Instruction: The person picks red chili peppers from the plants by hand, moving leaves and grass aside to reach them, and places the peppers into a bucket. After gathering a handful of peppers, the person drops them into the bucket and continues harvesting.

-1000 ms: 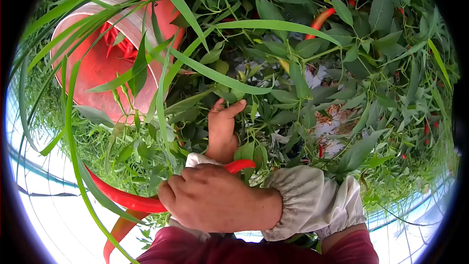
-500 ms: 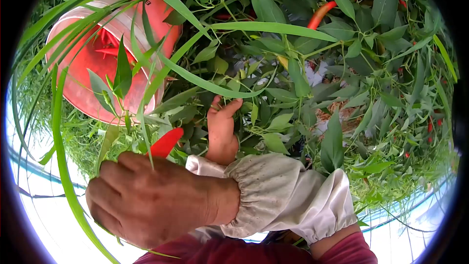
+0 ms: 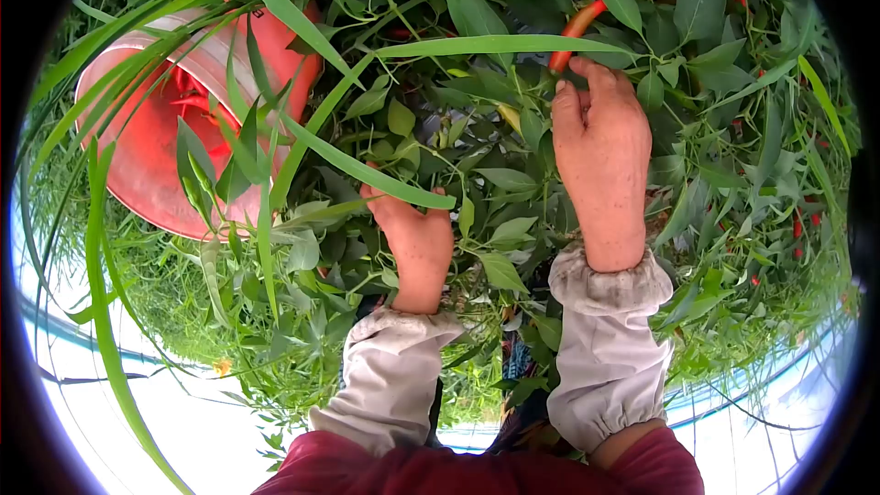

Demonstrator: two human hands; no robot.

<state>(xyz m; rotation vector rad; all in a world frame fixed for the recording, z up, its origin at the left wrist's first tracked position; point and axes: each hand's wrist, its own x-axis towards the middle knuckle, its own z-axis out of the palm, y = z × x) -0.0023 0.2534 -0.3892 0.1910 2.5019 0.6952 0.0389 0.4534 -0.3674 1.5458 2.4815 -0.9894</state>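
- The pepper (image 3: 588, 15) is seen on the plant well to the right of the bucket (image 3: 117, 179), about level with the bucket's upper part.
- Its long axis is slanted: the lower end is turned toward the bucket's side, the upper end away from it. Its lower part is crossed by a grass blade (image 3: 440, 48).
- The right hand (image 3: 605, 142) is placed by that lower end, so the pepper is pointed away from it, just beyond the bent finger and thumb. Whether the tip is grasped or only neared cannot be told.
- The left hand (image 3: 414, 243) is set much nearer the bucket, low on its right, and well apart from the pepper. Thumb and finger are spread, but the tips are partly hidden by a blade and leaves (image 3: 509, 181); whether anything is grasped cannot be told.
- A yellow pepper (image 3: 510, 117) is hung right of the bucket, between the hands.
- Red peppers (image 3: 194, 103) are held inside the tilted bucket.
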